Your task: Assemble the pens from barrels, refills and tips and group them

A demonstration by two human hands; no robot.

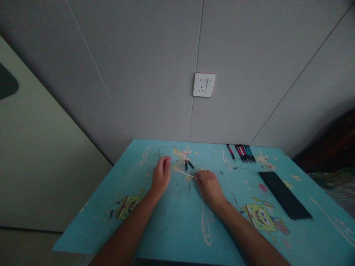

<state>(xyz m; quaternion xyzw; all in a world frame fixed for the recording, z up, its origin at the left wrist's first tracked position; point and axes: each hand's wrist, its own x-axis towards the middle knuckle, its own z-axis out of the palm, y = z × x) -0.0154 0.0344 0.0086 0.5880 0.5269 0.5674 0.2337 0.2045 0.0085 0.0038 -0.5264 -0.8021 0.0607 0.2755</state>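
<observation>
Above the table my right hand (pixel 208 186) pinches one end of a thin white rod (pixel 184 173) that looks like a pen refill. The rod points left, toward my other hand. My left hand (pixel 161 173) is closed, thumb and forefinger together; a tiny pale bit shows at the fingertips, too small to name. Between and beyond the hands lie two short black pieces (pixel 186 165), like pen parts. A small dark piece (pixel 221 172) lies right of my right hand, and a dark speck (pixel 177 184) lies between my wrists.
Several pens (pixel 244 153) with red or blue barrels lie in a row at the back right, with one red-and-black pen (pixel 230 152) apart. A flat black case or sheet (pixel 285 195) lies at the right. The blue cartoon-print table (pixel 177 221) meets a grey wall with a socket (pixel 203 85).
</observation>
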